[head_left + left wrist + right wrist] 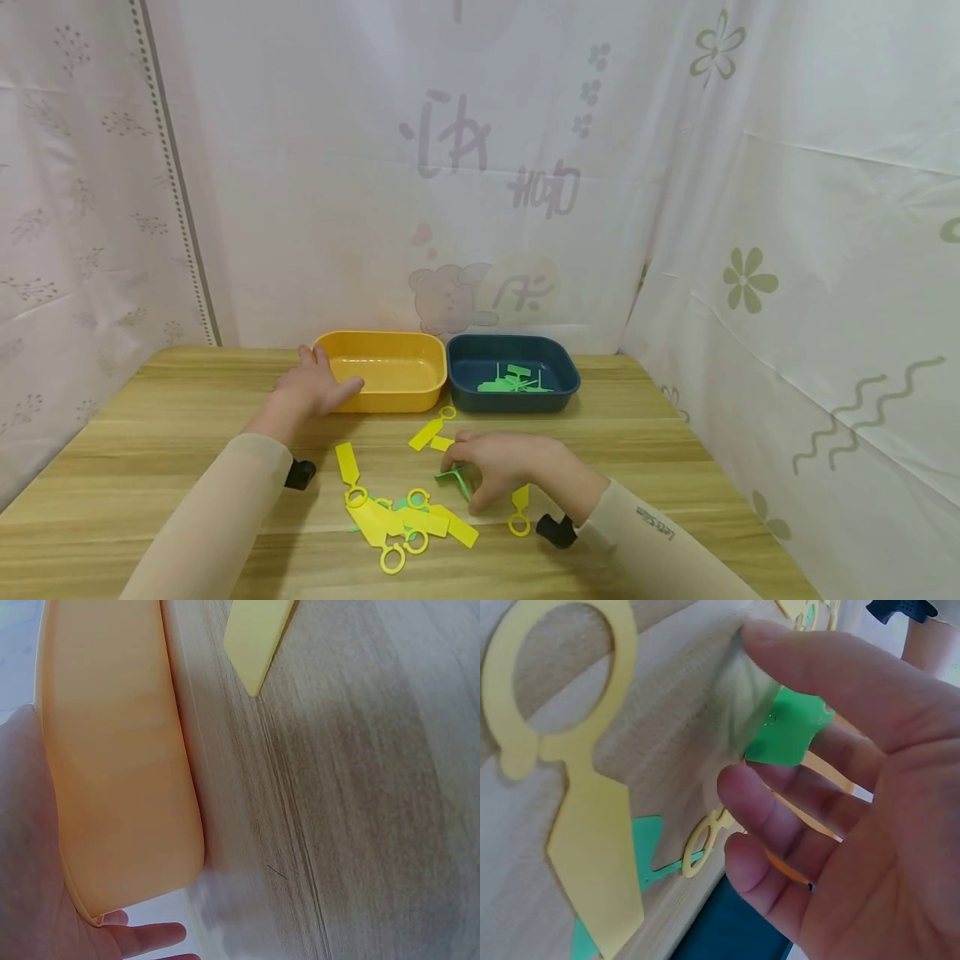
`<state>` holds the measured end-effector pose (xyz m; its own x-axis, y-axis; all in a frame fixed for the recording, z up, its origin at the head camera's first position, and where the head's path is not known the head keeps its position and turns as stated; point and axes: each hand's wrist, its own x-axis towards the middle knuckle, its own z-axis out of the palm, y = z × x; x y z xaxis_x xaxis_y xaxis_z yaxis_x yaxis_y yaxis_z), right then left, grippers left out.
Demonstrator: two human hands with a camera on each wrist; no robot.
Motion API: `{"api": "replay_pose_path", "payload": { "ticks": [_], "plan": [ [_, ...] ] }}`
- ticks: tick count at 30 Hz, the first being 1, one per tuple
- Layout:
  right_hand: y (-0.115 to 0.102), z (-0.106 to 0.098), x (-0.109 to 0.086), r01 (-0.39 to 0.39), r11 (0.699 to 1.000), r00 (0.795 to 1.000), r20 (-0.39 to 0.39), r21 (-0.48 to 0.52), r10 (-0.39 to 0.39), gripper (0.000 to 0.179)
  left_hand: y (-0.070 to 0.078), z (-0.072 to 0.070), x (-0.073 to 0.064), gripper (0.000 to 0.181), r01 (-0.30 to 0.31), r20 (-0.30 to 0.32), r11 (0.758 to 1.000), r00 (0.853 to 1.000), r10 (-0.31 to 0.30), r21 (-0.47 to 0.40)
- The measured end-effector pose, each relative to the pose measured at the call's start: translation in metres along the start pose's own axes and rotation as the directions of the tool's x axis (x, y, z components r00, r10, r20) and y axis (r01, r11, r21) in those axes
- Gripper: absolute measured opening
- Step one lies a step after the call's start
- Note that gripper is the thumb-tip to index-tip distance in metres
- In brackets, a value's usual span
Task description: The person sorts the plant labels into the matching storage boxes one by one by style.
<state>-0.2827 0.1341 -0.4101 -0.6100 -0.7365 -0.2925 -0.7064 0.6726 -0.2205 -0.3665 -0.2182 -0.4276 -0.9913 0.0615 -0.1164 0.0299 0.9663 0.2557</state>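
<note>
My left hand (318, 387) rests over the left end of the yellow bin (442, 385), thumb across the front rim and fingers stretched along the outside. In the left wrist view those fingers (150, 937) reach past the bin's end. Low above the tabletop, my right hand (506, 462) holds a green T-shaped plant label (453, 474) between thumb and fingers. Its flat green head (787, 731) shows between them in the right wrist view. Around that hand lie yellow ring-ended plant labels (427, 434), and in front of me is a mixed pile of yellow labels (420, 521) over green ones.
A dark blue bin (517, 403) with several green labels (506, 384) inside stands right of the yellow bin. One yellow label (347, 463) lies left of the pile, another (520, 508) below my right wrist. Printed curtains hang behind and beside the wooden table (660, 467).
</note>
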Motion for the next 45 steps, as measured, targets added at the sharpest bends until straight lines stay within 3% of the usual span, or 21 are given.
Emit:
{"api": "replay_pose_path", "payload": {
  "ticks": [7,11,20,23,28,36,40,45],
  "plan": [
    [0.002,-0.002,-0.001,0.003,1.000,0.999,-0.034,0.016,-0.003,0.059,0.002,0.000,-0.001,0.118,-0.003,-0.009,1.000,1.000,0.003,-0.001],
    [0.007,-0.011,-0.002,-0.017,1.000,0.995,-0.094,0.004,0.017,0.061,0.001,0.000,-0.001,0.117,-0.006,-0.008,1.000,1.000,0.006,0.003],
    [0.020,-0.043,-0.007,-0.130,0.991,0.964,-0.230,0.014,0.130,0.062,0.003,-0.003,-0.005,0.119,-0.002,-0.006,1.000,1.000,0.002,-0.005],
    [0.028,-0.051,-0.007,-0.162,0.987,0.939,-0.308,-0.005,0.153,0.059,0.003,-0.004,-0.005,0.119,-0.001,-0.007,1.000,1.000,0.001,-0.008],
    [0.048,-0.060,-0.008,-0.265,0.964,0.868,-0.434,0.007,0.241,0.062,0.003,-0.003,-0.006,0.119,-0.003,-0.005,1.000,1.000,0.003,-0.009],
    [0.089,-0.064,-0.012,-0.389,0.917,0.764,-0.525,0.093,0.377,0.075,0.002,-0.001,-0.003,0.119,0.000,-0.010,1.000,1.000,0.000,-0.007],
    [0.107,-0.063,-0.013,-0.420,0.896,0.735,-0.525,0.146,0.430,0.079,0.003,-0.002,-0.004,0.119,-0.005,-0.012,1.000,1.000,0.005,-0.004],
    [0.119,-0.061,-0.015,-0.474,0.865,0.724,-0.486,0.165,0.490,0.083,0.003,-0.002,-0.005,0.119,-0.003,-0.006,1.000,1.000,0.003,-0.013]
  ]
}}
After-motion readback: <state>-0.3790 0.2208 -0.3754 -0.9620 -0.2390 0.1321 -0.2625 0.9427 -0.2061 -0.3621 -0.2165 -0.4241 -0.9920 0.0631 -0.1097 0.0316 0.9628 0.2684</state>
